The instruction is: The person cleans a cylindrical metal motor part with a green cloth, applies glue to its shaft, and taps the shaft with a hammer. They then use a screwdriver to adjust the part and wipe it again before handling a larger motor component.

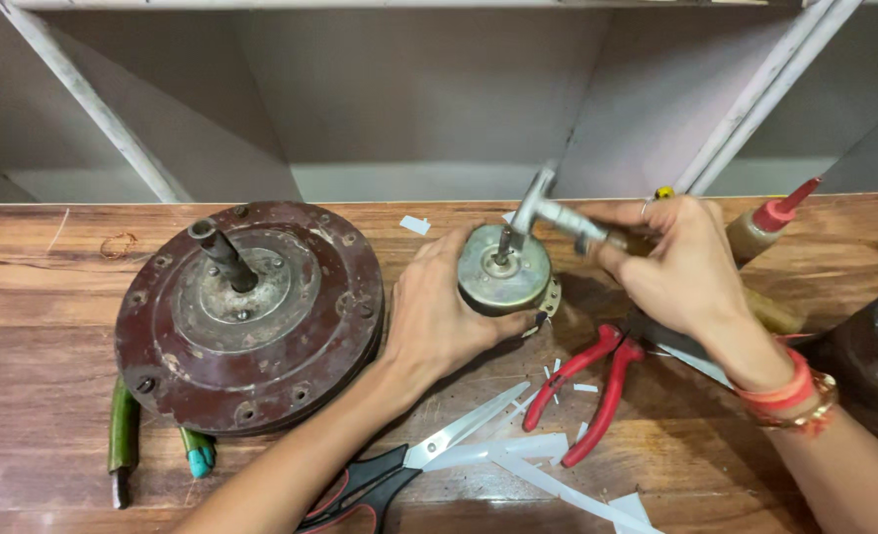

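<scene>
My left hand (437,314) wraps around a round metal motor core (503,269) that stands on the wooden table, holding it upright by its left side. My right hand (678,265) grips a small metal hammer (548,210) by the handle. The hammer head is blurred just above the short shaft at the core's centre. A ring is on one finger of my right hand, and red and gold bangles sit on that wrist.
A big brown round motor cover (251,314) with a shaft lies at the left. Red-handled pliers (589,391), black-handled scissors (399,473), white paper strips (543,465) and a green-handled tool (123,440) lie in front. A red-capped bottle (770,225) lies at the right.
</scene>
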